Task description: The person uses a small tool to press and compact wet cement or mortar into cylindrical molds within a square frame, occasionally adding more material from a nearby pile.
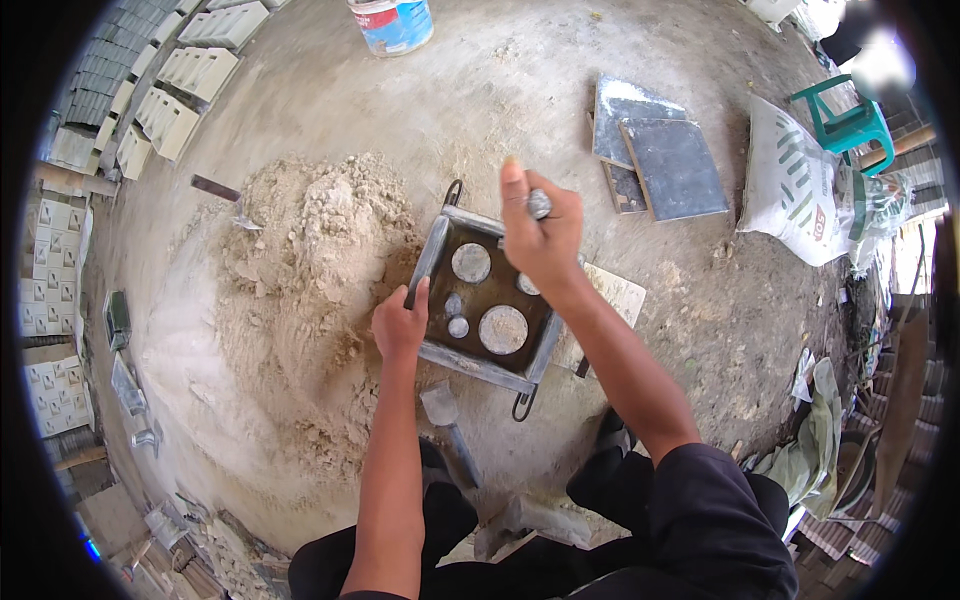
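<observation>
A square metal mould [478, 376] rests on the ground in front of me, turned a little, with loop handles at two opposite corners. Inside its frame sit round grey discs [503, 330] of different sizes and a small knobbed piece [457, 325]. My left hand [400, 325] is closed on the mould's left wall, thumb along the rim. Above the mould's far right part, my right hand [545, 235] is closed in a fist around a grey rod-like handle [539, 204]. Only its rounded top shows; its lower part is hidden by the hand.
A heap of sandy powder [320, 230] lies left, with a trowel [225, 195] at its far edge. A flat scraper [440, 405] lies near my feet. Dark square plates [675, 168], a white sack [790, 185] and a green stool [850, 125] are right; a bucket [393, 25] stands far off.
</observation>
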A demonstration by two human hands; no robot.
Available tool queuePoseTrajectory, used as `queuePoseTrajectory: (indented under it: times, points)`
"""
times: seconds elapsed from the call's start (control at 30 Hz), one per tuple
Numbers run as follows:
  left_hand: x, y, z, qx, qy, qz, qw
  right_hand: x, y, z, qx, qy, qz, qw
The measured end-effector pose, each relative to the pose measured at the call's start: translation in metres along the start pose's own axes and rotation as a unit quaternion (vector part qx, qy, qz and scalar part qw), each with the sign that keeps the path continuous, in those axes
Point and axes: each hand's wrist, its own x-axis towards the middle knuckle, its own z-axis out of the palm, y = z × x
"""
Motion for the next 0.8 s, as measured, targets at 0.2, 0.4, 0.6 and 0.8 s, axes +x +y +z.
queuePoseTrajectory:
  times: [0.2,0.4,0.6,0.8]
  points:
    - [0.0,0.002,-0.004,-0.005,0.001,-0.017,1.0,0.005,-0.03,-0.038,0.113,-0.165,0.065,0.978]
    - [0.0,0.002,-0.001,-0.016,0.007,-0.01,1.0,-0.017,-0.014,-0.027,0.111,-0.304,0.089,0.942]
    - [0.003,0.0,-0.005,0.005,-0.027,-0.012,1.0,-0.022,-0.001,-0.019,0.119,-0.357,0.072,0.924]
    - [0.001,0.0,-0.005,0.003,-0.024,-0.028,0.999,-0.002,0.01,-0.008,0.095,-0.337,0.042,0.936]
